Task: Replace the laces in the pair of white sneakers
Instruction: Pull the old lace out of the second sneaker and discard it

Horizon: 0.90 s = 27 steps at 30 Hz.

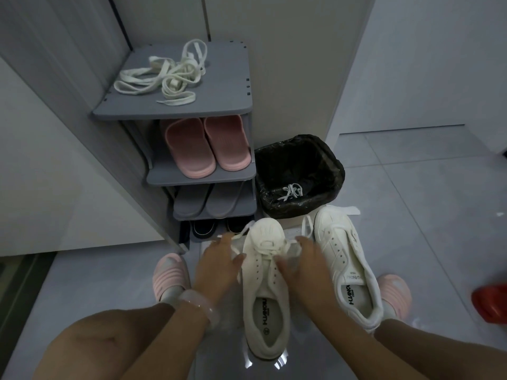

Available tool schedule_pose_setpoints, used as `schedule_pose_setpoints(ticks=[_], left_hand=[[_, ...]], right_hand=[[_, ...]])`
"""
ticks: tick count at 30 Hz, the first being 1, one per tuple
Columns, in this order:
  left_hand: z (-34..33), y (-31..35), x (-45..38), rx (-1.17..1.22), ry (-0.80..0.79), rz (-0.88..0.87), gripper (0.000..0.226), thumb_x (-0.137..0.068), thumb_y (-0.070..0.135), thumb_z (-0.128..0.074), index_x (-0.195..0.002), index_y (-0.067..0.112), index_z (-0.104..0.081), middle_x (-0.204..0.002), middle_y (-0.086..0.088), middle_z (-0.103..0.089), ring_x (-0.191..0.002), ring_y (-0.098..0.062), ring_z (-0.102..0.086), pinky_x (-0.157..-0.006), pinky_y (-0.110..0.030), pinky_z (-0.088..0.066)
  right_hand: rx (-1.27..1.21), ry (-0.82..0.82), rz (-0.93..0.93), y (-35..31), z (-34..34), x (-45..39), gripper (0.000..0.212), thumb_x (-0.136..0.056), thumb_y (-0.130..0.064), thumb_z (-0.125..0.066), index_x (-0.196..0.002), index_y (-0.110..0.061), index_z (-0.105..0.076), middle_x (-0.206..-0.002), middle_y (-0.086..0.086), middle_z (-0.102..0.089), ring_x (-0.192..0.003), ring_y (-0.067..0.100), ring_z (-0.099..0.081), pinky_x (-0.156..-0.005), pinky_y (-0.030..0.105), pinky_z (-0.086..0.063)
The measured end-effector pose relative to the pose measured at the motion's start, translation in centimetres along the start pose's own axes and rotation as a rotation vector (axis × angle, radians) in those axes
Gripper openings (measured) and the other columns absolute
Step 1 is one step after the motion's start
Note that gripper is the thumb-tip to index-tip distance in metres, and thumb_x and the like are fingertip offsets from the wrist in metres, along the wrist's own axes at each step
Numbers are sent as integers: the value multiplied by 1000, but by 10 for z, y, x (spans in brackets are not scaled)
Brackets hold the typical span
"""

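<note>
white sneakers [266, 275], pink slides [205, 144], blk bin [299, 174]

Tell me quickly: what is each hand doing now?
Left hand: pinches the lace of the left sneaker.
Right hand: pinches the same lace's other end.

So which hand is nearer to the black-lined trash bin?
Right. The right hand is just below-left of the black-lined trash bin; the left hand is farther left.
</note>
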State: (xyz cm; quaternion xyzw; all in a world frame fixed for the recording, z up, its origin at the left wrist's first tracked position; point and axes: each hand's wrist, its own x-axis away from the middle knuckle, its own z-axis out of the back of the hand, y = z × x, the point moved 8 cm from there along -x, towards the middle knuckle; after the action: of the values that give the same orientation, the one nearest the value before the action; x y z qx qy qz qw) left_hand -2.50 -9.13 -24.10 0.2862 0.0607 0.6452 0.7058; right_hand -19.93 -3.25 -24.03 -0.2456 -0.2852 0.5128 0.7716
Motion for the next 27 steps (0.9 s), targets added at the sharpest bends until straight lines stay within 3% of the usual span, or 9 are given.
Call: schedule_pose_setpoints(ticks=[2, 5, 8, 11, 19, 22, 24, 27], left_hand=[[-6, 9, 4, 43, -42, -94, 47, -93, 29, -48, -137, 22, -35, -134, -6, -46, -122, -23, -45, -95, -33, -38], [-21, 30, 18, 56, -211, -306, 46, -95, 26, -45, -140, 25, -34, -144, -1, -35, -130, -17, -38, -104, -28, -33], [-33, 39, 34, -43, -334, -433, 44, -98, 24, -39, -141, 29, -34, -150, -2, -25, -134, -20, -33, -105, -26, -32], [-29, 42, 41, -89, -324, -481, 43, -100, 24, -35, -141, 34, -31, -155, 2, -14, -138, -16, -26, -101, -19, -26], [-34, 34, 39, -45, -380, -461, 40, -99, 25, -36, -138, 37, -37, -156, -3, -16, -137, -20, -32, -103, -24, -31], [-35, 32, 38, -22, -384, -440, 41, -99, 25, -37, -139, 36, -35, -156, -3, -15, -138, -19, -29, -104, -24, -29], [-38, 30, 38, -17, -394, -423, 43, -99, 26, -38, -140, 35, -34, -156, -2, -13, -139, -18, -26, -105, -23, -27], [-42, 29, 38, -22, -418, -414, 43, -99, 26, -39, -141, 34, -35, -156, 0, -10, -140, -20, -26, -107, -26, -26]], right_hand=[[39, 125, 132, -15, 15, -4, 42, -90, -24, -51, -130, -10, -44, -130, 7, -45, -119, 23, -44, -96, 31, -37], [175, 16, 256, -24, 2, -9, 35, -89, -17, -37, -116, -11, -59, -116, 8, -60, -105, 23, -54, -86, 28, -41], [257, -121, 185, -14, -15, -13, 21, -96, -16, -40, -109, -15, -57, -100, 5, -65, -90, 20, -59, -68, 24, -39], [246, -138, 108, -11, -19, -19, 13, -95, -23, -45, -102, -14, -52, -95, 6, -65, -84, 20, -60, -64, 25, -38], [592, -142, 193, -33, -35, -17, 22, -94, -3, -36, -113, -6, -47, -114, 9, -56, -107, 22, -51, -74, 27, -43], [530, -157, 199, -34, -33, -27, 17, -93, -8, -40, -105, -7, -52, -105, 8, -59, -98, 21, -56, -69, 27, -41], [357, -124, 207, -37, -25, -34, 9, -89, -14, -47, -90, -8, -54, -88, 6, -58, -82, 19, -55, -62, 25, -39], [263, -47, 332, -51, -15, -32, 6, -87, -11, -50, -83, -7, -53, -78, 4, -52, -73, 17, -48, -57, 21, -32]])
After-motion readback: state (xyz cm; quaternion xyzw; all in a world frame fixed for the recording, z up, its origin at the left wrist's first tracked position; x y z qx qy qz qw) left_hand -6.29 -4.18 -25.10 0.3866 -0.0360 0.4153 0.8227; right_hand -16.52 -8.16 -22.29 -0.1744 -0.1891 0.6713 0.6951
